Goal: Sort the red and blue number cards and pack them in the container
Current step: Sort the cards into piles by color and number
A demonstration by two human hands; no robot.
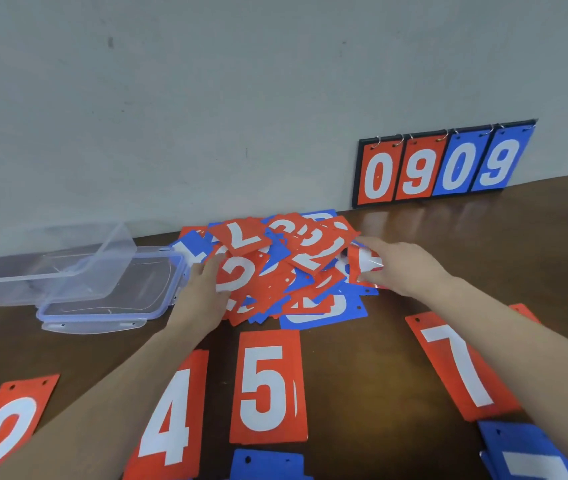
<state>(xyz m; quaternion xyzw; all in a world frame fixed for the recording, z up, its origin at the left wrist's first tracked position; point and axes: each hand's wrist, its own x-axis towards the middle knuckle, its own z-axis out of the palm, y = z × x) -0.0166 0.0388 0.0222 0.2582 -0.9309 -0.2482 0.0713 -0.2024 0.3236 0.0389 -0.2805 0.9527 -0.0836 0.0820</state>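
Under right hand (pixel 402 268): thumb and fingers pinch red card (pixel 362 266) at pile (pixel 275 268) edge. Left hand (pixel 206 289) flat, fingers spread, steadying pile. Lift card clear slowly, neighbours undisturbed.

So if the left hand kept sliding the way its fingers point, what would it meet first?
Probably more of the mixed card pile: the left hand already rests on its near-left edge, fingers pointing into the heap.
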